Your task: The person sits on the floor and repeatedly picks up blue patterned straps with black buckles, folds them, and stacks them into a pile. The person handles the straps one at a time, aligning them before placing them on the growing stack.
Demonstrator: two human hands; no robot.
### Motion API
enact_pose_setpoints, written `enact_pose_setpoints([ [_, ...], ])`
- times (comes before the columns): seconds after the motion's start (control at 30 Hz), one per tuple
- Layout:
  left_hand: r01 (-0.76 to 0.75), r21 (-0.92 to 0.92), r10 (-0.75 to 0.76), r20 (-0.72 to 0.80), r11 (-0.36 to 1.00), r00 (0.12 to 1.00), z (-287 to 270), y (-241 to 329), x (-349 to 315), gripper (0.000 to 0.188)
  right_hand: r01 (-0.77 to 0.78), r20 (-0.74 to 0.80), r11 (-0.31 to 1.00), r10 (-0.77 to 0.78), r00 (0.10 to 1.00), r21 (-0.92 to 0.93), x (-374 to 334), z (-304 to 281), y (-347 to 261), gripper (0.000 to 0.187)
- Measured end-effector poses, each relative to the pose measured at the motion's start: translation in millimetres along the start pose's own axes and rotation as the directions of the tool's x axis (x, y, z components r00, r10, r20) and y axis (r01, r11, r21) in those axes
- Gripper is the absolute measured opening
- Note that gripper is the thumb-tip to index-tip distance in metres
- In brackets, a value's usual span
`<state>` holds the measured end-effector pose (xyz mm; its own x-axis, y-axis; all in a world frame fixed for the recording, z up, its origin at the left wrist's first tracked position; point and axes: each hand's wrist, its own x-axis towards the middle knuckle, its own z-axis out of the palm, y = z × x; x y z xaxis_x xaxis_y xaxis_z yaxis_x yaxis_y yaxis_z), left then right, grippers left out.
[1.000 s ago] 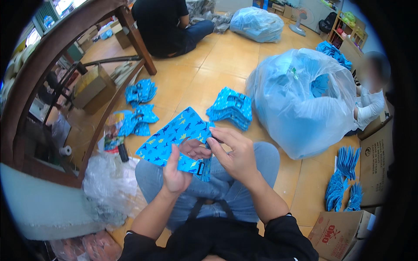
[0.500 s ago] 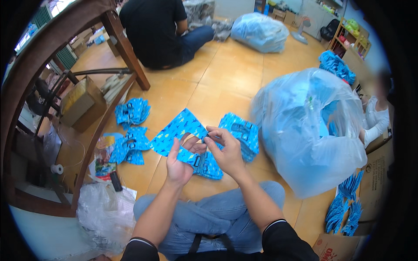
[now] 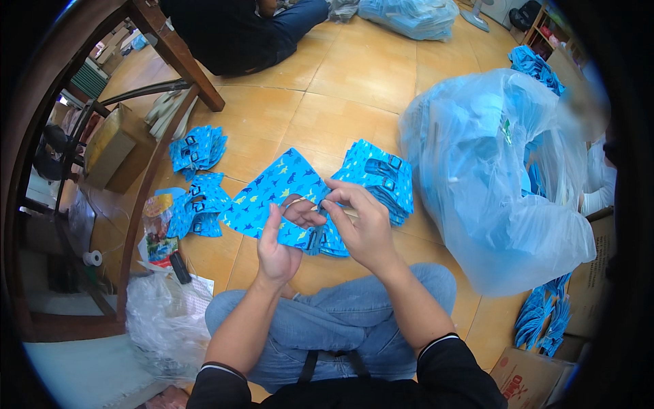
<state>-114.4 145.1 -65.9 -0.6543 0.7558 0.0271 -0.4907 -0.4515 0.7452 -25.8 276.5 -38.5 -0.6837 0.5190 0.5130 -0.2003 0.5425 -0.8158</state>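
Note:
Over my crossed legs I hold a blue triangular bandana [image 3: 276, 187] printed with small dark blue and yellow figures. My left hand [image 3: 281, 252] is wrapped round its lower band, thumb up, with fingers showing through the loop. At the loop's right side, my right hand [image 3: 364, 228] pinches a small dark piece at the band's end, mostly covered by the fingertips. Beneath the hands lies a stack of similar blue pieces [image 3: 334, 245]. Another bandana stack [image 3: 398, 187] with black buckles is just beyond my right hand. Two more piles, a farther one [image 3: 197, 150] and a nearer one [image 3: 204, 204], lie at left.
A big translucent bag [image 3: 484, 259] of blue pieces bulges at right, a person partly behind it. Dark wooden furniture [image 3: 177, 58] fills the left side. Another person [image 3: 225, 34] sits at the back. Crumpled clear plastic [image 3: 163, 320] and a cardboard box [image 3: 528, 378] lie nearby.
The view has tilted downward, so the floor and stacks sit higher in the picture. Both hands keep hold of the bandana in nearly the same grip.

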Motion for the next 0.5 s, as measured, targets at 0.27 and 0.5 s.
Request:
enact_pose_setpoints([
  [0.27,0.061,-0.049,-0.064,-0.042,0.997,0.997,4.6,-1.9,1.1,0.052,-0.011,0.1,0.996,0.02,0.995,-0.088,1.2,-8.1,9.3,0.013],
  [0.5,0.033,-0.078,-0.04,-0.088,0.996,0.995,-0.4,0.7,2.6,0.05,-0.096,0.005,0.993,0.097,0.995,-0.07,0.2,-5.1,13.0,0.014],
])
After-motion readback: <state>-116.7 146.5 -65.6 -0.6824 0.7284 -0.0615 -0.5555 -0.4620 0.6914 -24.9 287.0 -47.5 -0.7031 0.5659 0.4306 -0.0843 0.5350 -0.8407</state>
